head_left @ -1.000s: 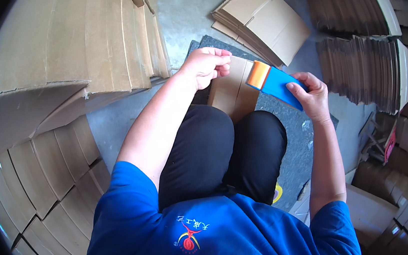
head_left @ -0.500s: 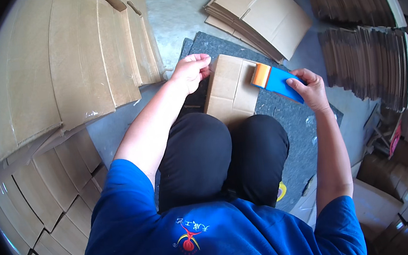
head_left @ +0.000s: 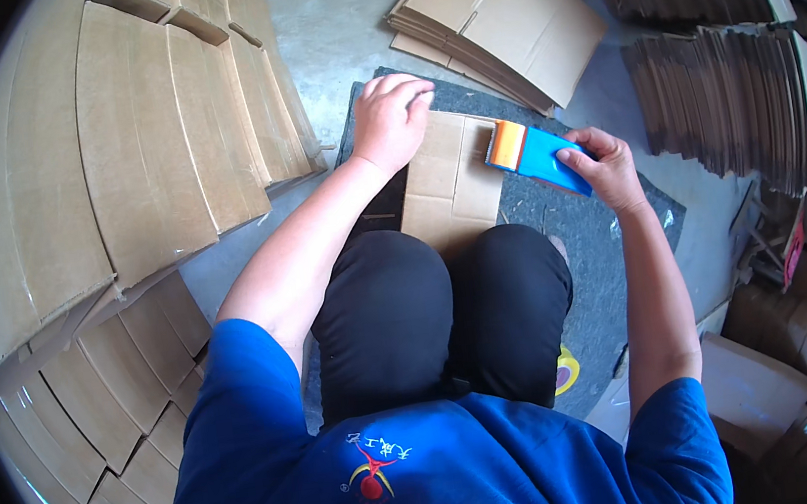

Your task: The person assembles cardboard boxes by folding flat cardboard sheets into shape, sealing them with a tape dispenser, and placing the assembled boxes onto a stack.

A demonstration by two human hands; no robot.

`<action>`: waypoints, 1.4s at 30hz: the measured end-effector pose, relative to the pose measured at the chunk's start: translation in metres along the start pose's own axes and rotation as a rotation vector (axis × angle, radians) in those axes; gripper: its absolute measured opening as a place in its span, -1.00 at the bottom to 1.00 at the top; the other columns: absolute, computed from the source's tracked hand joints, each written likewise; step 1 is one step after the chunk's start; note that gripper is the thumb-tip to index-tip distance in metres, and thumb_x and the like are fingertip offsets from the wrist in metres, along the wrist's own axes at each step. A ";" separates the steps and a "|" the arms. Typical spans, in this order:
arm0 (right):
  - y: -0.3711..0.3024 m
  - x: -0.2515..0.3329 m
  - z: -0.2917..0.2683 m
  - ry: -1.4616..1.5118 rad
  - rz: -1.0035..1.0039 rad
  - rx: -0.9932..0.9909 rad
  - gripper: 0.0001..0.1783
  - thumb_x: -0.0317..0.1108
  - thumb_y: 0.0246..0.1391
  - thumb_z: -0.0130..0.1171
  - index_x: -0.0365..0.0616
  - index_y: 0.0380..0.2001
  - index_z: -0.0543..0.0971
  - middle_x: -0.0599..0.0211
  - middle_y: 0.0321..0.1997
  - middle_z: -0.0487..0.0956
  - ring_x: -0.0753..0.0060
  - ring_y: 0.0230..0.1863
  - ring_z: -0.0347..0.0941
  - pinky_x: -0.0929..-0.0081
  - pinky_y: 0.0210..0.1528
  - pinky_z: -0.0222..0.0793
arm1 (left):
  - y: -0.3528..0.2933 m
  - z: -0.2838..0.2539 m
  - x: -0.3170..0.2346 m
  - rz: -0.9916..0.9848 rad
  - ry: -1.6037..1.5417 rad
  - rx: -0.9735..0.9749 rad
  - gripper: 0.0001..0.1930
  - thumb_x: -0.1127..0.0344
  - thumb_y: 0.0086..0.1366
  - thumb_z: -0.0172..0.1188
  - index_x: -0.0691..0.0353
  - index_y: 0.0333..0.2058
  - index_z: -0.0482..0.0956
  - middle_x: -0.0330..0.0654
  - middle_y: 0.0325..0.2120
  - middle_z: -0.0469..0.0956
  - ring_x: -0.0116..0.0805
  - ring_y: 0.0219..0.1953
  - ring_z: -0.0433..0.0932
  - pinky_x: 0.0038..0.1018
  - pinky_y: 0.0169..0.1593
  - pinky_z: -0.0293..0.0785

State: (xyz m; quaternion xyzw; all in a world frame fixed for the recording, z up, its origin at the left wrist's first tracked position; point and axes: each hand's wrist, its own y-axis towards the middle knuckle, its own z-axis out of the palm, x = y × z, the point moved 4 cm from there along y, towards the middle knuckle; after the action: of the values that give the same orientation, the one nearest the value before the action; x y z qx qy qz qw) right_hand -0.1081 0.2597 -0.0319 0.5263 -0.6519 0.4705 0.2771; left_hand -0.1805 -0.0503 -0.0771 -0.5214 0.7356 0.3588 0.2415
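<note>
A brown cardboard box (head_left: 449, 172) stands in front of my knees. My right hand (head_left: 611, 169) grips the blue body of a tape dispenser (head_left: 542, 155), thumb on top. The orange roller end of the dispenser is at the box's right edge. At the far left corner of the box is my left hand (head_left: 392, 120), its back toward me and its fingers bent together. The fingertips are partly hidden, and I cannot make out what they hold.
Flat cardboard sheets (head_left: 522, 24) lie stacked beyond the dark mat (head_left: 580, 232). More folded cardboard (head_left: 720, 106) stands in bundles at right. Large cartons (head_left: 141, 133) are piled close on my left. A yellow tape roll (head_left: 565, 371) lies beside my right knee.
My left hand has moved slightly right and away from me, turning its back up over the box's far left corner. The tape dispenser stays in my right hand, shifted slightly left.
</note>
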 end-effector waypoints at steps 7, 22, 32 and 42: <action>-0.003 0.013 0.003 -0.025 -0.003 0.041 -0.72 -0.25 0.00 0.44 -0.18 -0.30 0.64 0.57 -0.47 0.56 0.76 -0.42 0.40 0.66 -0.32 0.40 | 0.030 0.043 -0.002 -0.149 -0.251 0.679 -0.78 0.14 0.17 0.34 0.15 -0.33 0.72 -0.11 -0.31 0.65 -0.23 -0.22 0.62 -0.36 -0.09 0.52; -0.004 0.027 0.013 -0.805 -0.128 -0.046 -0.69 -0.09 -0.04 0.33 0.01 -0.26 0.65 0.23 -0.35 0.67 0.11 -0.35 0.61 0.30 -0.26 0.52 | 0.012 0.042 0.002 -0.329 -0.426 0.553 -0.78 0.19 0.23 0.34 0.22 -0.28 0.73 -0.18 -0.23 0.60 -0.41 -0.16 0.55 -0.47 -0.02 0.47; -0.005 -0.008 0.097 -0.915 -0.205 -0.125 -0.90 -0.36 -0.04 0.15 -0.05 -0.39 0.52 0.20 -0.47 0.60 0.11 -0.45 0.59 0.18 -0.39 0.51 | -0.043 0.083 0.049 -1.294 -1.013 0.139 -0.33 -0.14 0.33 0.07 0.19 0.26 0.33 -0.08 0.08 0.47 -0.15 0.13 0.40 -0.23 0.20 0.30; -0.015 -0.053 0.046 -0.921 0.258 -0.308 -0.72 -0.20 0.04 0.08 0.02 -0.24 0.68 0.11 -0.26 0.66 0.03 -0.24 0.63 0.12 -0.14 0.53 | -0.044 0.067 0.088 -0.901 0.436 0.561 -0.62 0.21 0.32 0.08 0.16 0.08 0.50 0.05 0.19 0.36 -0.02 0.25 0.37 -0.23 0.24 0.36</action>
State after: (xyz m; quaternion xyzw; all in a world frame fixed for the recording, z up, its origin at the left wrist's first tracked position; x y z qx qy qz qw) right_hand -0.0722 0.2401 -0.0912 0.5476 -0.8280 0.1179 -0.0254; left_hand -0.1702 -0.0593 -0.1954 -0.7614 0.5405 -0.1046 0.3424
